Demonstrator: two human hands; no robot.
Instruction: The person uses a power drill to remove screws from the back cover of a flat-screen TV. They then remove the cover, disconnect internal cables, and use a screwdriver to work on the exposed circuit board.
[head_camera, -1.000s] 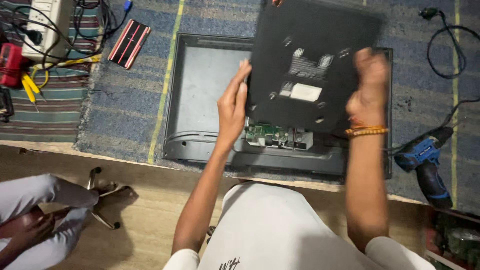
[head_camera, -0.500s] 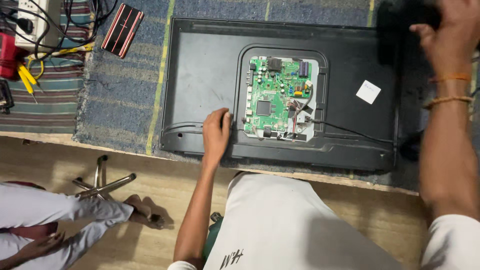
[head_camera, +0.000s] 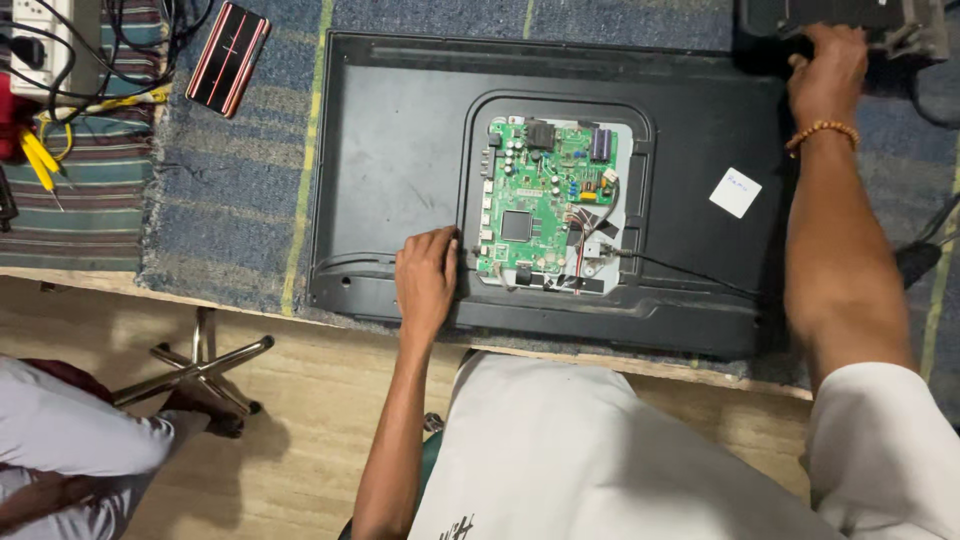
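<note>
A black flat-screen television (head_camera: 400, 170) lies face down on a blue woven mat, its rear opening showing a green circuit board (head_camera: 545, 205). My left hand (head_camera: 427, 280) rests on the television's back just left of the board, fingers curled loosely, holding nothing. My right hand (head_camera: 825, 75), with a bead bracelet at the wrist, reaches to the far right corner and grips the edge of the removed black back cover (head_camera: 850, 20), which lies beyond the television. A white sticker (head_camera: 735, 192) sits on the panel right of the board.
A red and black striped flat object (head_camera: 228, 57) lies on the mat at upper left. A power strip (head_camera: 45, 45) with cables and yellow-handled tools (head_camera: 40, 155) sit at far left. Another person's legs (head_camera: 70, 455) and a stool base (head_camera: 195, 365) are at lower left.
The black cover that both hands held over the television has been carried to the far right by my right hand. My left hand let go and came down beside the exposed board.
</note>
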